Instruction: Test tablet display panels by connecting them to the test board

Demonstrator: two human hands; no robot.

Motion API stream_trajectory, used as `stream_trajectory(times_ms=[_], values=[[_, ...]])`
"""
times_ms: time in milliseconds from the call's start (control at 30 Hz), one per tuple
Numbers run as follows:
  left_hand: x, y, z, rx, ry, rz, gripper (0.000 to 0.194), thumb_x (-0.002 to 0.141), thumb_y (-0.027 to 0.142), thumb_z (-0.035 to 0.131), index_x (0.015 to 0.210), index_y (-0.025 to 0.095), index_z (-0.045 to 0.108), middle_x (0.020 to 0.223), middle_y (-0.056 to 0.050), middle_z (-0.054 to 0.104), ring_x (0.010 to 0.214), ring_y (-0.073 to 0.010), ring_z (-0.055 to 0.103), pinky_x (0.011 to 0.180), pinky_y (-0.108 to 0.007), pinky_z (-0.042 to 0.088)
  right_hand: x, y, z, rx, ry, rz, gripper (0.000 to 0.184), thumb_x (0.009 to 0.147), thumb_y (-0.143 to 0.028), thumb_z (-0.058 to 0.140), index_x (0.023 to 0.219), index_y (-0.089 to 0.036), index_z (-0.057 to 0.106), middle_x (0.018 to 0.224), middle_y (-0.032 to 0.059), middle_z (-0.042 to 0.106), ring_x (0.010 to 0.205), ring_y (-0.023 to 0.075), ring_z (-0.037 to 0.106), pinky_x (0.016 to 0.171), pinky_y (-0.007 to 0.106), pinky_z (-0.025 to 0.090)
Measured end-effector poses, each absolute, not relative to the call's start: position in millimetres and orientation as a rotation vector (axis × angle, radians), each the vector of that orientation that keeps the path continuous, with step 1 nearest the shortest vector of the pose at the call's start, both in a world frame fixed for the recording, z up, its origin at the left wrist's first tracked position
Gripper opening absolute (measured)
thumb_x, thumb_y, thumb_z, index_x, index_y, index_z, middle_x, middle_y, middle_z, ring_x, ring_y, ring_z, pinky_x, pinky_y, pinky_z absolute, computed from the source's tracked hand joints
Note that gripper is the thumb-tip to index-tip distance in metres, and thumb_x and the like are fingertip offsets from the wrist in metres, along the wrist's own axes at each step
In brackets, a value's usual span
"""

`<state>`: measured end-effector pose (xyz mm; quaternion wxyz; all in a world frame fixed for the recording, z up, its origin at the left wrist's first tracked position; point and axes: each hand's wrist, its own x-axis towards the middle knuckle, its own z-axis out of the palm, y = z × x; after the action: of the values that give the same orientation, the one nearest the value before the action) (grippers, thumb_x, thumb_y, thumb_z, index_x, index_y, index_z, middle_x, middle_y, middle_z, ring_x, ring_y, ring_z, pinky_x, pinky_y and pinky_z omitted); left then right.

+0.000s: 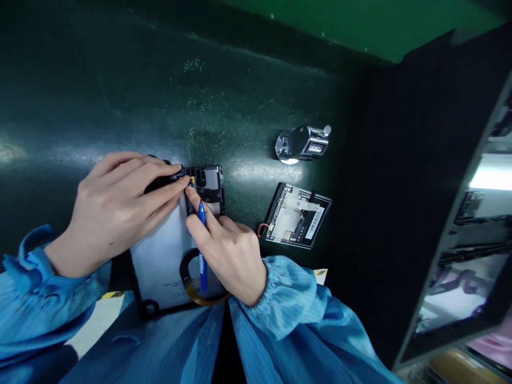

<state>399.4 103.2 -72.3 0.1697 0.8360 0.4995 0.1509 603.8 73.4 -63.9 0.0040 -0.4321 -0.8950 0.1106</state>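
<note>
An opened tablet with a grey-white back panel and black frame lies in front of me. A dark ribbon cable with a gold-coloured stretch curls over its lower part. My left hand rests across its upper left edge, fingers stretched out and fingertips near a small yellow piece; the thumb is hidden. In my closed right hand is a slim blue pen, lying between thumb and fingers. The right index fingertip touches the tablet's upper part, close beside the left fingertips.
A chrome hand tally counter lies on the dark green table. Below it is a smaller device with an exposed circuit board and a red wire. A tall black panel bounds the right side, with shelved parts beyond.
</note>
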Motion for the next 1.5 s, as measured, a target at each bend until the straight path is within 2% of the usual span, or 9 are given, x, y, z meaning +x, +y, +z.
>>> stream_trajectory(times_ms=[400, 667, 833, 1000, 1133, 1233, 1333, 1400, 1500], values=[[406.0, 105.4, -67.0, 2.508, 1.414, 0.225, 0.028, 0.103, 0.022, 0.039, 0.101, 0.021, 0.068, 0.123, -0.007, 0.068, 0.123, -0.0289, 0.059, 0.116, -0.061, 0.03, 599.1, 72.6, -66.8, -1.341, -2.841, 0.393, 0.03, 0.103, -0.014, 0.035, 0.117, -0.022, 0.059, 0.153, 0.0084, 0.05, 0.069, 0.0158, 0.065, 0.049, 0.03, 0.048], [408.6, 89.7, -71.5, 2.681, 1.375, 0.186, 0.032, 0.101, 0.019, 0.044, 0.13, 0.014, 0.058, 0.148, -0.015, 0.052, 0.139, -0.0337, 0.046, 0.122, -0.064, 0.019, 680.2, 90.7, -46.6, -1.072, -2.26, 0.988, 0.022, 0.106, -0.034, 0.046, 0.113, -0.016, 0.058, 0.122, 0.0086, 0.07, 0.094, 0.0162, 0.068, 0.084, 0.029, 0.053], [415.0, 83.5, -75.3, 2.741, 1.322, 0.291, 0.046, 0.101, 0.015, 0.045, 0.145, 0.004, 0.044, 0.158, -0.021, 0.035, 0.148, -0.0362, 0.03, 0.126, -0.062, 0.009, 715.0, 53.8, -56.6, -0.849, -2.364, 1.235, 0.043, 0.086, -0.049, 0.076, 0.108, -0.016, 0.058, 0.111, 0.0084, 0.07, 0.106, 0.0222, 0.062, 0.095, 0.033, 0.05], [416.8, 73.1, -57.3, 2.606, 1.4, 0.262, 0.048, 0.099, 0.013, 0.043, 0.147, 0.017, 0.048, 0.164, -0.011, 0.029, 0.15, -0.0365, 0.027, 0.125, -0.065, 0.004, 709.3, 15.8, -80.6, -0.709, -2.534, 1.356, 0.037, 0.088, -0.046, 0.073, 0.103, -0.018, 0.056, 0.098, 0.0054, 0.068, 0.093, 0.0195, 0.058, 0.085, 0.029, 0.048], [426.5, 44.4, -48.1, 2.458, 0.933, 0.384, 0.063, 0.094, 0.013, 0.057, 0.154, 0.025, 0.039, 0.154, -0.008, 0.046, 0.14, -0.0297, 0.045, 0.124, -0.05, 0.027, 714.4, -0.3, -88.0, -0.708, -2.408, 1.565, 0.014, 0.098, -0.031, 0.062, 0.099, -0.019, 0.054, 0.088, 0.0016, 0.065, 0.077, 0.0136, 0.057, 0.072, 0.024, 0.045], [443.7, 22.2, -46.0, 2.311, 0.732, 0.331, 0.045, 0.099, 0.019, 0.056, 0.144, 0.02, 0.051, 0.136, -0.006, 0.064, 0.13, -0.0212, 0.055, 0.123, -0.034, 0.028, 719.8, -1.0, -84.5, -0.764, -2.12, 1.666, 0.012, 0.102, -0.017, 0.05, 0.09, -0.018, 0.054, 0.083, 0.0002, 0.064, 0.069, 0.0083, 0.057, 0.069, 0.018, 0.044], [466.6, 20.9, -37.2, 2.19, 0.825, 0.309, 0.037, 0.102, 0.03, 0.054, 0.138, 0.02, 0.056, 0.129, -0.005, 0.067, 0.119, -0.0189, 0.062, 0.108, -0.027, 0.043, 719.9, 10.0, -72.9, -0.811, -1.823, 1.618, 0.016, 0.098, -0.022, 0.063, 0.086, -0.017, 0.053, 0.079, -0.0013, 0.064, 0.064, 0.0057, 0.057, 0.064, 0.015, 0.045], [481.6, 34.3, -27.8, 2.005, 0.92, 0.256, 0.031, 0.102, 0.037, 0.053, 0.129, 0.025, 0.062, 0.111, -0.001, 0.072, 0.094, -0.0162, 0.069, 0.08, -0.023, 0.053, 717.7, 20.9, -63.7, -0.824, -1.731, 1.552, 0.021, 0.093, -0.023, 0.071, 0.084, -0.017, 0.052, 0.075, -0.0034, 0.063, 0.061, 0.0047, 0.054, 0.062, 0.014, 0.044], [497.5, 63.9, -17.6, 1.739, 0.965, 0.106, 0.028, 0.102, 0.04, 0.048, 0.098, 0.026, 0.072, 0.073, 0.005, 0.068, 0.054, -0.011, 0.056, 0.047, -0.022, 0.039, 715.9, 36.0, -53.9, -0.844, -1.685, 1.511, 0.022, 0.092, -0.023, 0.071, 0.084, -0.019, 0.05, 0.073, -0.0045, 0.064, 0.059, 0.0052, 0.055, 0.062, 0.015, 0.047]])
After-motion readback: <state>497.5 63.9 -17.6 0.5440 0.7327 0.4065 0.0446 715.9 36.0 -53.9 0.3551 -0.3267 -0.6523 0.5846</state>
